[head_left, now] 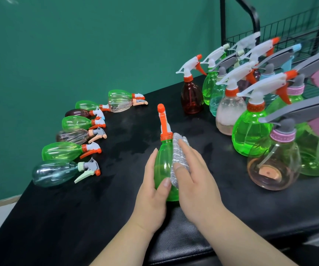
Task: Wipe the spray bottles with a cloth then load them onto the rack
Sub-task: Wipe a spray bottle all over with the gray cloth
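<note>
Head view. Left grip (151, 189) is closed round the lower body of the green spray bottle (163, 169): the thumb lies across the near face and the fingers curl round the left flank, with one fingertip showing at the shoulder. Right grip (197, 177) holds the grey cloth (178, 154), which is folded over its fingers. The thumb pins the fabric from the near side, and the fingers, only lightly bent, press it against the right flank of the bottle, from the orange collar down to mid-body.

The bottle sits at the centre of the black counter (78, 217), between the two grips. Its long axis runs from near to far: the base points toward the person, and the orange-capped spray head (162, 116) points away and slightly up. Whether the base touches the counter cannot be told, since the grips hide it.

Lying bottles (64, 150) form an arc along the left part of the counter, on their sides, with bases to the left and trigger heads to the right, well apart from the held bottle. Standing bottles (250, 131) are clustered upright at the right. The black wire rack (289, 25) rises just behind that cluster, at the far right, against the green wall (78, 45).
</note>
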